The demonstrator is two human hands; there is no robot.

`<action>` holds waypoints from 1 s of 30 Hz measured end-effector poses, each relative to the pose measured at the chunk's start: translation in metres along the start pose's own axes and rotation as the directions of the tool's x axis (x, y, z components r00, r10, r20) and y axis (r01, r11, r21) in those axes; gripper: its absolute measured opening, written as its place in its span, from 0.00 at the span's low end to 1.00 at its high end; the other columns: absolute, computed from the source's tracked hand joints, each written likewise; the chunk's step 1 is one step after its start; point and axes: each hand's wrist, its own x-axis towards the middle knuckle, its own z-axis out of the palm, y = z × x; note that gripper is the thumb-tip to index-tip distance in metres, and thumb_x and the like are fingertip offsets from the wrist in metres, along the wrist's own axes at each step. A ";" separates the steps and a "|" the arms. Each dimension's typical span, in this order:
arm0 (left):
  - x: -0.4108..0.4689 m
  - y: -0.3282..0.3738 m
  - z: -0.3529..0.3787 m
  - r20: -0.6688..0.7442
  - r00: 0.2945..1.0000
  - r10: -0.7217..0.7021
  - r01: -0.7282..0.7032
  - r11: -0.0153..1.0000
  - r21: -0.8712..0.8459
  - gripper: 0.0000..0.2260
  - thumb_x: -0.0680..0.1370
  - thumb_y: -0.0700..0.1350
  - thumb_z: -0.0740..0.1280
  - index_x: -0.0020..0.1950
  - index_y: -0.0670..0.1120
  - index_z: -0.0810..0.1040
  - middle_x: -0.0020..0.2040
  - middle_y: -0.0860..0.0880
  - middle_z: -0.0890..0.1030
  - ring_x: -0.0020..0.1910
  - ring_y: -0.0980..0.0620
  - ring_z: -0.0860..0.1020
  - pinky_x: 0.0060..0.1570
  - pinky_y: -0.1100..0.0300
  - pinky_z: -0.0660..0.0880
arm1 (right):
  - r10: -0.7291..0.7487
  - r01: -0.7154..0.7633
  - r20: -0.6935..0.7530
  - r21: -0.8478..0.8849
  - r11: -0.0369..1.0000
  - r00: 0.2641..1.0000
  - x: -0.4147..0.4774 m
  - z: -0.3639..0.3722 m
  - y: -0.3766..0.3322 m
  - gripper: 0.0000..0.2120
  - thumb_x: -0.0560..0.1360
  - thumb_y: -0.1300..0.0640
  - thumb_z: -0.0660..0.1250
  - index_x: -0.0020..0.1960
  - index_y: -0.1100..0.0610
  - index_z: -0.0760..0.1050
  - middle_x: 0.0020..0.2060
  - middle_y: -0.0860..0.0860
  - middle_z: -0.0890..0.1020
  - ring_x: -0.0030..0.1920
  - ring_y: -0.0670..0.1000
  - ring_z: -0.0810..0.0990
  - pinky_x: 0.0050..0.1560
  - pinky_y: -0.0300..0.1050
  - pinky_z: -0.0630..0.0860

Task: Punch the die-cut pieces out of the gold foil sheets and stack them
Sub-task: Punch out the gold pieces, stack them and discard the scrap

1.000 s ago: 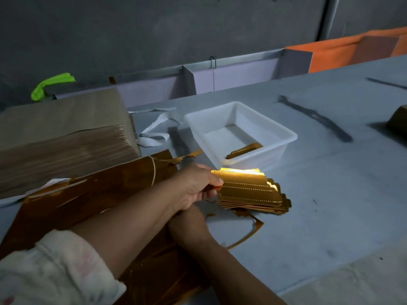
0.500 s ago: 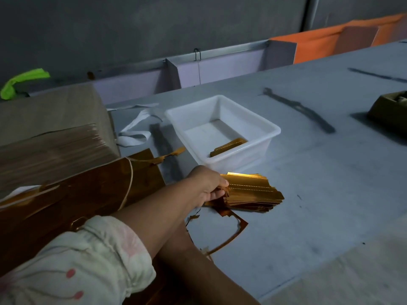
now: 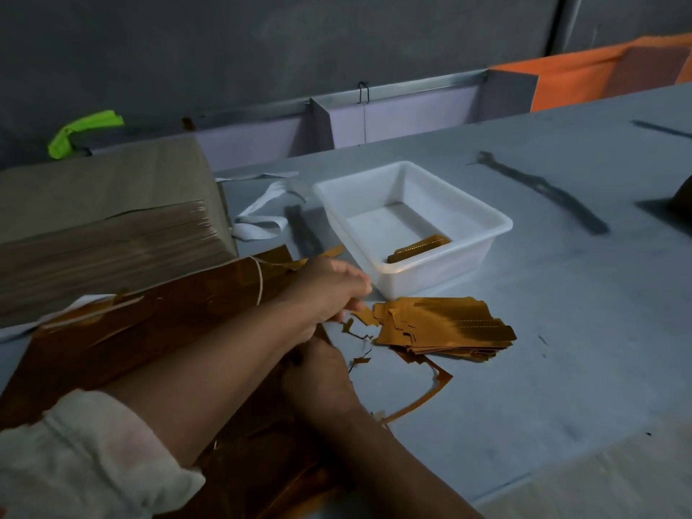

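Here, gold pieces (image 3: 419,249) in tub (image 3: 438,271).

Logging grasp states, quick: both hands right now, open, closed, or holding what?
Left hand: fingers curled, seemingly pinching the foil scrap.
Right hand: fingers hidden; cannot tell.

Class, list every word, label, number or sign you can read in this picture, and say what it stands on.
None can be read: no writing shows on the white tub, the brown wrapped bundle, the stack of gold pieces or the grey table.
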 end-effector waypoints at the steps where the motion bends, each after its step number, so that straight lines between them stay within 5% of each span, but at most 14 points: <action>1: -0.003 -0.005 -0.012 -0.030 0.999 0.012 -0.013 1.000 -0.029 0.04 0.77 0.41 0.69 0.50 0.47 0.82 0.44 0.46 0.85 0.39 0.56 0.82 0.25 0.69 0.71 | 0.010 -0.011 0.026 0.055 0.998 1.000 -0.006 -0.006 -0.008 0.12 0.76 0.57 0.62 0.42 0.39 0.71 0.36 0.39 0.76 0.35 0.36 0.76 0.29 0.28 0.68; 7: -0.031 -0.047 -0.086 -0.209 0.978 -0.028 0.005 0.994 -0.111 0.04 0.77 0.38 0.69 0.46 0.46 0.82 0.41 0.47 0.85 0.35 0.58 0.81 0.28 0.68 0.71 | 0.067 -0.084 0.126 0.135 0.987 0.990 -0.024 -0.030 -0.042 0.18 0.79 0.63 0.59 0.45 0.40 0.74 0.46 0.45 0.80 0.47 0.49 0.81 0.47 0.49 0.82; 13: -0.071 -0.102 -0.148 -0.305 0.943 -0.131 0.102 0.989 -0.108 0.06 0.78 0.39 0.67 0.50 0.48 0.82 0.46 0.48 0.84 0.43 0.54 0.82 0.35 0.64 0.75 | 0.053 -0.051 0.089 -0.028 0.998 0.995 -0.022 -0.022 -0.061 0.14 0.79 0.64 0.60 0.56 0.48 0.78 0.46 0.44 0.80 0.48 0.50 0.82 0.50 0.51 0.82; 16: -0.088 -0.124 -0.160 -0.374 0.925 -0.072 0.083 0.997 0.011 0.07 0.79 0.41 0.66 0.49 0.52 0.80 0.46 0.53 0.82 0.45 0.56 0.81 0.37 0.64 0.73 | -0.050 0.069 0.139 -0.138 0.988 0.989 -0.028 -0.015 -0.076 0.10 0.81 0.59 0.61 0.57 0.48 0.77 0.44 0.43 0.79 0.42 0.43 0.79 0.38 0.38 0.77; 18: -0.097 -0.136 -0.165 -0.407 0.913 -0.001 0.058 0.990 0.128 0.07 0.80 0.42 0.66 0.48 0.55 0.79 0.45 0.54 0.82 0.44 0.59 0.81 0.37 0.65 0.72 | -0.062 0.116 0.247 -0.211 0.971 0.967 -0.032 -0.008 -0.089 0.09 0.82 0.57 0.60 0.58 0.48 0.76 0.44 0.42 0.78 0.42 0.43 0.78 0.38 0.35 0.77; 23: -0.112 -0.160 -0.169 -0.396 0.914 0.090 0.069 0.927 0.369 0.09 0.80 0.44 0.66 0.46 0.60 0.78 0.45 0.59 0.80 0.44 0.63 0.78 0.37 0.68 0.70 | 0.059 0.201 0.509 -0.439 0.876 0.859 -0.047 0.011 -0.118 0.10 0.81 0.53 0.63 0.61 0.51 0.74 0.52 0.50 0.79 0.50 0.49 0.80 0.53 0.45 0.80; 30: -0.112 -0.192 -0.157 -0.374 0.903 0.210 0.079 0.775 0.626 0.09 0.81 0.49 0.63 0.60 0.57 0.76 0.55 0.58 0.72 0.55 0.59 0.71 0.52 0.63 0.72 | 0.081 0.399 0.547 -0.697 0.596 0.834 -0.073 0.037 -0.136 0.28 0.79 0.44 0.65 0.74 0.54 0.62 0.69 0.56 0.68 0.69 0.58 0.67 0.64 0.54 0.71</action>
